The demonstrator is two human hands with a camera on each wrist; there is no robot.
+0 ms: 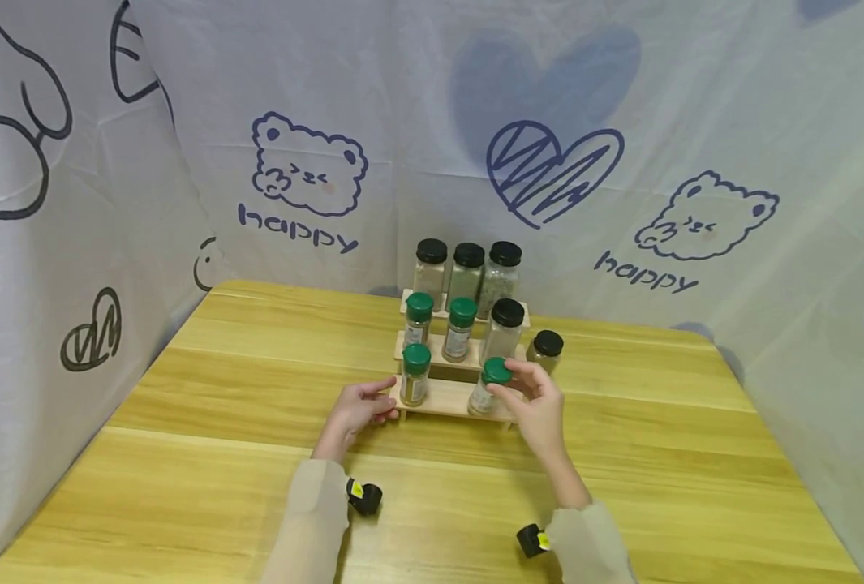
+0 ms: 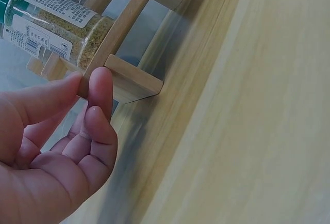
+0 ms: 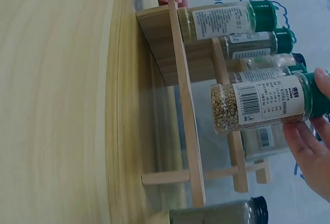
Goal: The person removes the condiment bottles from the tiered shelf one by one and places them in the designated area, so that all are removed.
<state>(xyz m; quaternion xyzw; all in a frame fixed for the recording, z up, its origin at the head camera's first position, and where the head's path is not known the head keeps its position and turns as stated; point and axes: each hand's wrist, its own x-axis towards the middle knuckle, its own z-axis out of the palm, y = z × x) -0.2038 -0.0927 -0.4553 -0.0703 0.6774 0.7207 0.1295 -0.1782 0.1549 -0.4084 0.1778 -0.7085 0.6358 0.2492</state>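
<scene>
My right hand pinches the green lid of a spice jar filled with small pale seeds. In the right wrist view, that jar's base hangs a little apart from the front board of the wooden spice rack. My left hand grips the left end of this front step between thumb and fingers. Near it, another green-lidded jar with yellowish grains stands on the same step. Behind, the middle step carries two green-lidded jars and a larger black-lidded jar.
Three black-lidded jars stand on the top step at the back. To the rack's right, a black-lidded jar sits on the wooden table. Printed white cloth hangs behind and along the sides.
</scene>
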